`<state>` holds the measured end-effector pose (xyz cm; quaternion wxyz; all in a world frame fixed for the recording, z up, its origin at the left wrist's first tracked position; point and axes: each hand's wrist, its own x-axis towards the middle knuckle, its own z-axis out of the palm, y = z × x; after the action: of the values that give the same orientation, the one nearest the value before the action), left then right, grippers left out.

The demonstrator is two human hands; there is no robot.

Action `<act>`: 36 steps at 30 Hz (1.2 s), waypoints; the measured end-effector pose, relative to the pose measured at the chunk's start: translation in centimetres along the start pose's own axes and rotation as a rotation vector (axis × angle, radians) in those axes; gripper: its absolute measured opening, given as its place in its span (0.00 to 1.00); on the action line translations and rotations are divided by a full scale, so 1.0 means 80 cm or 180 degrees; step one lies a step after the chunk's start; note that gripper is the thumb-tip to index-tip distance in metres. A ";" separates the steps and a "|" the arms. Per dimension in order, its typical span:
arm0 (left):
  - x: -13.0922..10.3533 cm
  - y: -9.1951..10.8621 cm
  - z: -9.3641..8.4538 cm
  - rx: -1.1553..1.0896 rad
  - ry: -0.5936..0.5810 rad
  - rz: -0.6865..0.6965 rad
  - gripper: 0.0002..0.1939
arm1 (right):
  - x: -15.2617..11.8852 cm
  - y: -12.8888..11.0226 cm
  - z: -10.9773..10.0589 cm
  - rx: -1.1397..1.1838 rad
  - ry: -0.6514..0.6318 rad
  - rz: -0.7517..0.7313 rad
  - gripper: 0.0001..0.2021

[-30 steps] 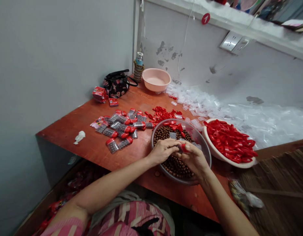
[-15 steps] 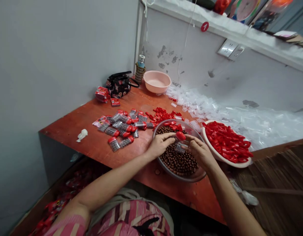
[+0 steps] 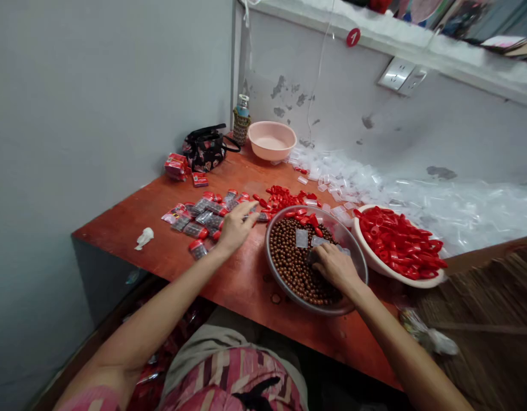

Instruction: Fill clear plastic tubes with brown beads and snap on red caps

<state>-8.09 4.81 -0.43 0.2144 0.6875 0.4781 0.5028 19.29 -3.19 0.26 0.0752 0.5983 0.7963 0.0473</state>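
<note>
Filled, red-capped cases (image 3: 195,230) lay at the bowl's (image 3: 317,310) ten o'clock near the left hand (image 3: 234,230), fingers parted, hold unclear; right hand (image 3: 335,267) gripped a clear case (image 3: 312,257) among brown beads (image 3: 289,260); empties (image 3: 455,211), two o'clock, were uncapped.

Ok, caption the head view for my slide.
Left hand at the filled packs, right hand in the bowl of brown beads.

The tabletop (image 3: 250,264) is lying open between the left hand (image 3: 236,228) and the bowl (image 3: 332,311) surrounding the right hand (image 3: 335,266); packs (image 3: 196,230) are apparently crowding the left.
</note>
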 end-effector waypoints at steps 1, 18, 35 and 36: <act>-0.008 0.015 0.009 -0.0178 -0.0158 0.0100 0.15 | 0.000 0.004 0.000 0.0092 -0.0093 0.0055 0.09; -0.038 0.068 0.086 -0.0766 -0.0974 -0.0044 0.17 | 0.012 -0.017 0.013 0.2096 -0.0180 -0.0060 0.05; -0.034 0.067 0.079 -0.0966 -0.2148 0.0150 0.12 | -0.009 -0.013 -0.010 0.4239 0.0551 0.0272 0.15; -0.034 0.066 0.080 -0.0977 -0.2173 0.0137 0.12 | -0.011 -0.012 -0.014 0.3963 0.0678 0.0186 0.16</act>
<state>-0.15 1.27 -0.20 0.4513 0.7853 0.2836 0.3149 18.46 -4.28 1.25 -0.3680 0.5435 0.6610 -0.3637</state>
